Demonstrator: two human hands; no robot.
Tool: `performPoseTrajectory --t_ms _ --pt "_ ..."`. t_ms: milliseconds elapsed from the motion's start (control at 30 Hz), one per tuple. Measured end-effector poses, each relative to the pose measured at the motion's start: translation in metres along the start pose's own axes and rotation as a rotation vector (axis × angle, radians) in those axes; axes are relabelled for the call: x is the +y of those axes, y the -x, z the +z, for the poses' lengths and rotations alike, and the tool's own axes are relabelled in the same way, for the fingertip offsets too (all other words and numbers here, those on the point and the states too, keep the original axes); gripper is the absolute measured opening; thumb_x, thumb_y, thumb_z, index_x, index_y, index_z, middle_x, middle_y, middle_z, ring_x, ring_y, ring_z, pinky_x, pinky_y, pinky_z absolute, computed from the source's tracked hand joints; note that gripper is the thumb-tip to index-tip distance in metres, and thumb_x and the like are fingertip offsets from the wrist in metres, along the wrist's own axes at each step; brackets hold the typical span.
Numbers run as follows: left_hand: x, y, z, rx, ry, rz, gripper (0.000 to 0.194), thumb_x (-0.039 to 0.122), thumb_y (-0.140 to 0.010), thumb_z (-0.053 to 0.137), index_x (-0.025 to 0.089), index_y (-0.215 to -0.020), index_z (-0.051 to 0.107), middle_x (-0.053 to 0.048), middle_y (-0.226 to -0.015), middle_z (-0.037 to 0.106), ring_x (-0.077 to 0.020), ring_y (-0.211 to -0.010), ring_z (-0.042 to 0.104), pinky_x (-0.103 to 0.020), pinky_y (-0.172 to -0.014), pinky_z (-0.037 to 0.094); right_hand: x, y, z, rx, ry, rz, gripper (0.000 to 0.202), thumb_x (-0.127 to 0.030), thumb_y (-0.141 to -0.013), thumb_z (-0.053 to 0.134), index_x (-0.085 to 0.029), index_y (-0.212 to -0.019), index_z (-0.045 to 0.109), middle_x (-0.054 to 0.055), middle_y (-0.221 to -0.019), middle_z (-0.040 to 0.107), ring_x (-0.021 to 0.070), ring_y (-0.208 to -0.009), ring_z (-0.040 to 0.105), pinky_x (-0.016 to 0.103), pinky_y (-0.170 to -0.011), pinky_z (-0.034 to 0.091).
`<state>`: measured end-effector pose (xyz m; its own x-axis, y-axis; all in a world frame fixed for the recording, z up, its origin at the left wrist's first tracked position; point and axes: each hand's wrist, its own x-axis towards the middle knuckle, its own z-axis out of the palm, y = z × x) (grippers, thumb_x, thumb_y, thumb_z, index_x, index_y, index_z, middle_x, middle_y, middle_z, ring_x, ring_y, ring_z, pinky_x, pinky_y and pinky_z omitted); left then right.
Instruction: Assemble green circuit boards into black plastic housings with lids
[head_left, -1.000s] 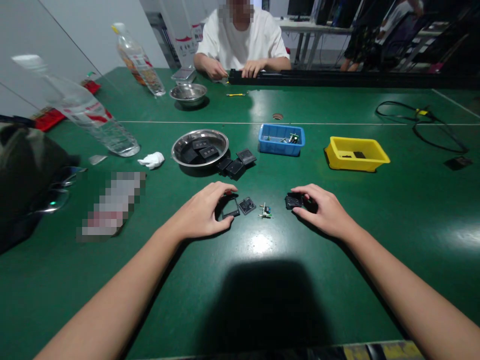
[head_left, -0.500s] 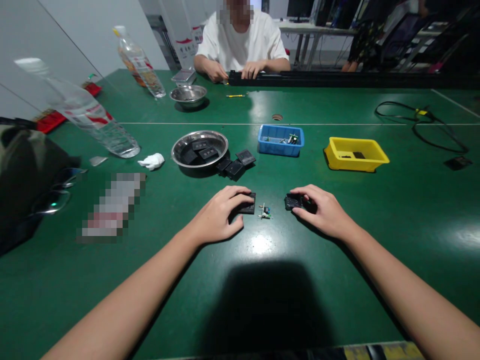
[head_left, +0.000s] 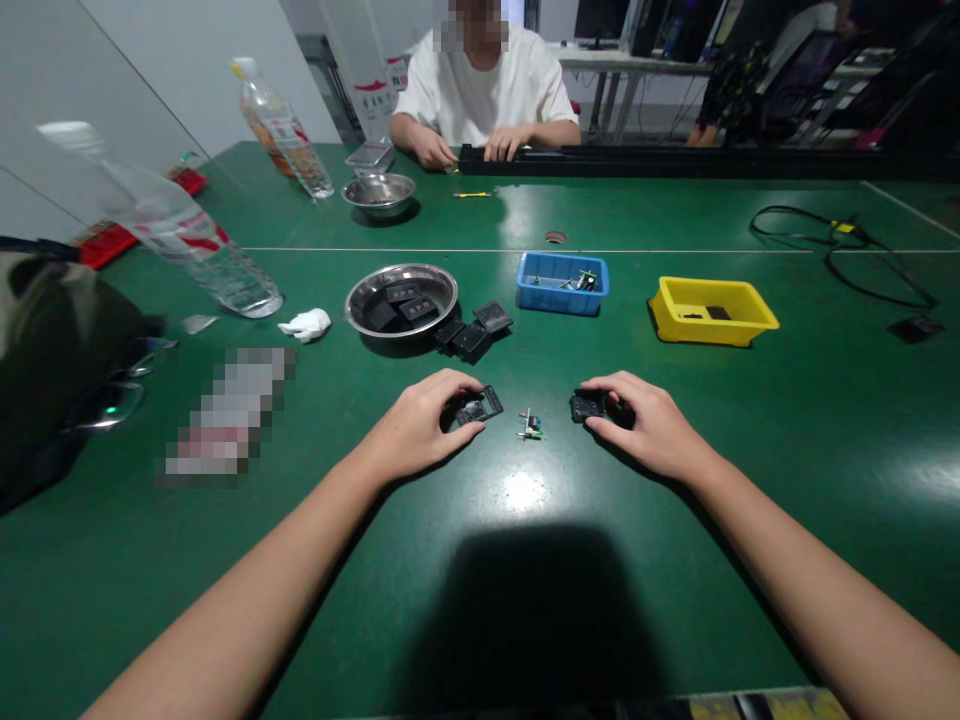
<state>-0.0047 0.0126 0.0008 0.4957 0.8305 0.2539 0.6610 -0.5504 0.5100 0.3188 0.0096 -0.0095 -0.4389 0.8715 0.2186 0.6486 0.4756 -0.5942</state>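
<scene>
Head camera: left hand (head_left: 420,425) and right hand (head_left: 651,422) hold small black parts

The left hand is partly open, with its thumb and fingers curled around a thin black frame (head_left: 495,400). A small dark plate (head_left: 472,411) shows at the frame too, but I cannot tell if it sits inside or under it. The right hand pinches a little black case (head_left: 586,404) between its thumb and fingers. Both parts are low over the green worktop (head_left: 375,600). A tiny circuit board (head_left: 532,425) lies between the two hands, touching neither one.

Farther back, a shiny metal bowl (head_left: 439,325) has black pieces in it, and more black pieces (head_left: 472,340) lie right beside it. Next come a blue bin (head_left: 559,298) with small boards inside and a yellow bin (head_left: 716,331) with dark bits inside. Across the worktop, a person in a white shirt (head_left: 487,95) has both hands by a long black bar (head_left: 637,162).
</scene>
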Motion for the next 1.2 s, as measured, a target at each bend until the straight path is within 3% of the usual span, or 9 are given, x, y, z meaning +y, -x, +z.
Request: performPoseTrajectory --t_ms 133,300,667,933,1100,1200 --pt "-0.003 0.003 -0.008 0.033 0.041 0.005 0.031 0.032 -0.088 0.066 0.015 -0.114 0.063 -0.009 -0.112 0.071 -0.0229 -0.101 0.069 -0.037 -0.092 0.055 0.000 0.000 -0.001 -0.002 -0.002 0.003 0.031 -0.029 -0.089 0.065 -0.019 -0.119 0.066 0.010 -0.108 0.072 0.0254 -0.100 0.067 0.040 -0.089 0.052" --pt "-0.007 0.004 -0.012 -0.102 0.022 -0.004 0.039 0.030 -0.086 0.065 0.016 -0.122 0.062 -0.010 -0.118 0.070 -0.0248 -0.106 0.068 -0.040 -0.096 0.054 0.001 0.000 0.000 0.000 -0.012 0.008 0.032 -0.029 -0.089 0.065 -0.021 -0.119 0.066 0.010 -0.109 0.072 0.0254 -0.098 0.067 0.040 -0.088 0.053" --pt "-0.014 0.003 0.000 -0.046 0.032 -0.012 0.035 0.041 -0.091 0.066 0.018 -0.117 0.067 -0.010 -0.119 0.074 -0.0253 -0.110 0.068 -0.044 -0.100 0.054 0.000 0.000 0.000 0.006 -0.011 0.009 0.031 -0.030 -0.089 0.065 -0.021 -0.118 0.066 0.009 -0.107 0.071 0.0250 -0.097 0.067 0.039 -0.087 0.052" --pt "-0.013 -0.007 0.016 -0.014 -0.079 -0.020 0.033 0.035 -0.099 0.054 0.019 -0.126 0.064 -0.012 -0.134 0.069 -0.0278 -0.118 0.063 -0.052 -0.104 0.050 0.002 0.000 0.004 0.033 0.012 0.000 0.033 -0.027 -0.087 0.067 -0.020 -0.119 0.066 0.009 -0.106 0.071 0.0246 -0.096 0.067 0.037 -0.085 0.053" --pt "0.004 -0.006 0.018 0.069 -0.116 0.066 0.044 0.041 -0.093 0.064 0.016 -0.130 0.061 -0.018 -0.140 0.062 -0.0329 -0.128 0.057 -0.054 -0.108 0.045 0.004 -0.001 0.005 0.083 -0.005 0.010 0.034 -0.027 -0.085 0.069 -0.019 -0.117 0.066 0.008 -0.103 0.072 0.0235 -0.090 0.067 0.036 -0.080 0.053" --pt "0.024 -0.005 0.027 0.007 -0.040 0.157 0.059 0.049 -0.087 0.072 0.017 -0.134 0.057 -0.017 -0.135 0.063 -0.0330 -0.126 0.058 -0.051 -0.107 0.046 0.003 -0.001 0.005 0.095 -0.037 0.027 0.031 -0.026 -0.083 0.069 -0.020 -0.113 0.067 0.007 -0.100 0.072 0.0214 -0.085 0.066 0.034 -0.076 0.052"
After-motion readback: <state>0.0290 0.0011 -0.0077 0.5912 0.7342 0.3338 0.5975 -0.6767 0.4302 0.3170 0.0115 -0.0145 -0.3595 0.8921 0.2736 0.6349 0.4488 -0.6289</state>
